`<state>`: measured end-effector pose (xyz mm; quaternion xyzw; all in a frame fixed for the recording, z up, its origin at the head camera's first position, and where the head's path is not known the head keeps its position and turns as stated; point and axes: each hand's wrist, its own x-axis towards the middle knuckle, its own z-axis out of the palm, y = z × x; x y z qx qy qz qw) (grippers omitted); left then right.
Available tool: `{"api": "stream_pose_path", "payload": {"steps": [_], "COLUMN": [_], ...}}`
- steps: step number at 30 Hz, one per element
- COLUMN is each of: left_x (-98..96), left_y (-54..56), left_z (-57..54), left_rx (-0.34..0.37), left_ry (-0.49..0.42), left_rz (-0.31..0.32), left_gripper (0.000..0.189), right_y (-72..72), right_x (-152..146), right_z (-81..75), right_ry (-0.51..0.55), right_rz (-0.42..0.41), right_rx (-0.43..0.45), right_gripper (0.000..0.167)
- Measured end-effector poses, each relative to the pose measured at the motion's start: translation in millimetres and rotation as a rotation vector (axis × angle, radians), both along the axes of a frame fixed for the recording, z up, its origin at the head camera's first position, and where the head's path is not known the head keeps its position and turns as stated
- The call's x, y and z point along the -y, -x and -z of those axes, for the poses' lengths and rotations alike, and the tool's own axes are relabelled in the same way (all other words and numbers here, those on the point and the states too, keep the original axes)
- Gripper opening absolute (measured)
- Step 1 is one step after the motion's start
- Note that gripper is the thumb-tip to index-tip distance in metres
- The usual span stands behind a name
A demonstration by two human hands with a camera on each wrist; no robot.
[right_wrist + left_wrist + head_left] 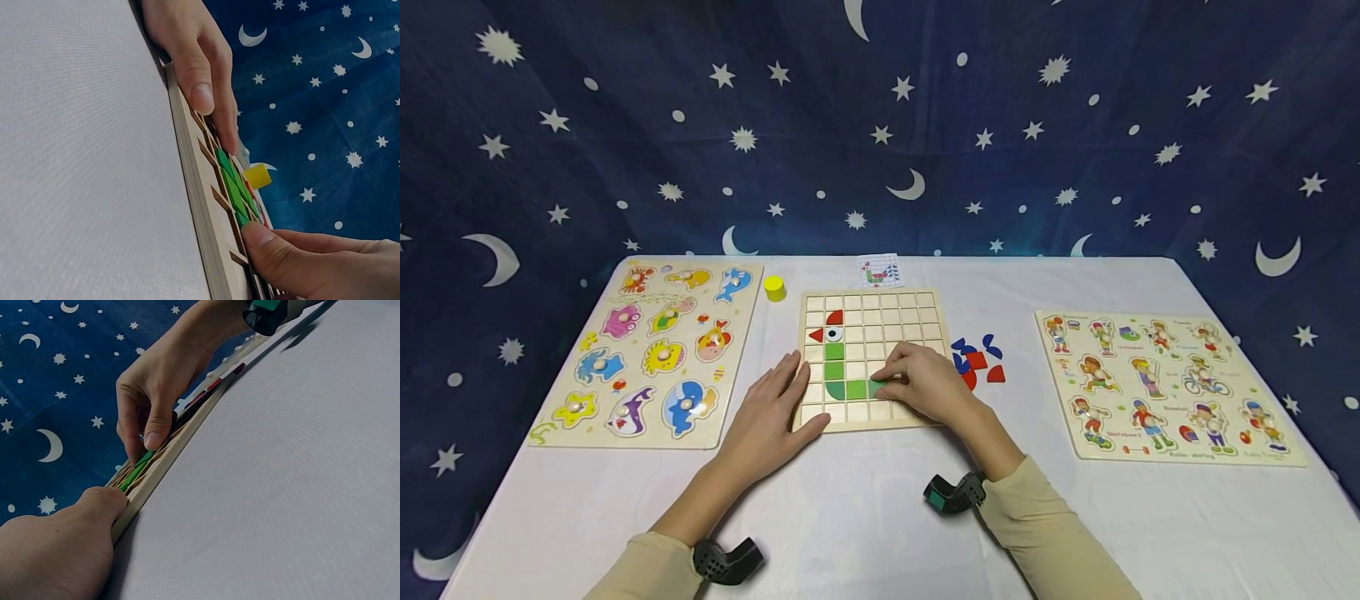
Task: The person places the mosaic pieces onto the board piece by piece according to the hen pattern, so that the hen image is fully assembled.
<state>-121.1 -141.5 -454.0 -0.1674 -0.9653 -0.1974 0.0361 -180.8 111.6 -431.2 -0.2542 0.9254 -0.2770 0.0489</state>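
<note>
A wooden grid board (891,317) lies mid-table with flat coloured pieces in its left cells: a red quarter-circle (835,317), a red triangle (816,335), a white eye piece (834,334), light green squares (856,389) and a dark green rounded corner piece (834,391). My right hand (925,382) pinches a dark green piece (875,387) between thumb and fingers, right of the lowest green square; the fingertips partly hide it. My left hand (769,408) rests at the board's left edge, fingers extended, thumb on the front left corner.
Loose red and blue pieces (975,360) lie right of the board. A small pattern card (881,271) sits behind it, a yellow cylinder (775,288) at its back left. A sea-animal peg puzzle (647,392) lies left, a sports-figure puzzle (1168,392) right.
</note>
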Motion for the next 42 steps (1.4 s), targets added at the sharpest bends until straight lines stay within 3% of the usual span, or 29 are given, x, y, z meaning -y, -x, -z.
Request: {"api": "stream_pose_path", "payload": {"steps": [15,27,42], "left_x": [-1.7,-2.0,-1.2], "left_y": [-0.7,-0.7,-0.7], "left_z": [0.2,0.4,-2.4], "left_rx": [0.013,0.005,0.02], "left_ry": [0.009,0.01,0.006], "left_rz": [-0.003,-0.003,-0.009], "left_gripper": [0.08,0.08,0.079], "right_y": [-1.7,-8.4,-8.9], "right_x": [-0.7,12.2,17.9], "right_z": [1.3,3.6,4.4], "right_ry": [0.003,0.016,-0.035], "right_rz": [0.006,0.008,0.022], "right_rx": [0.025,-0.065,-0.09], "right_gripper": [0.027,0.028,0.026]}}
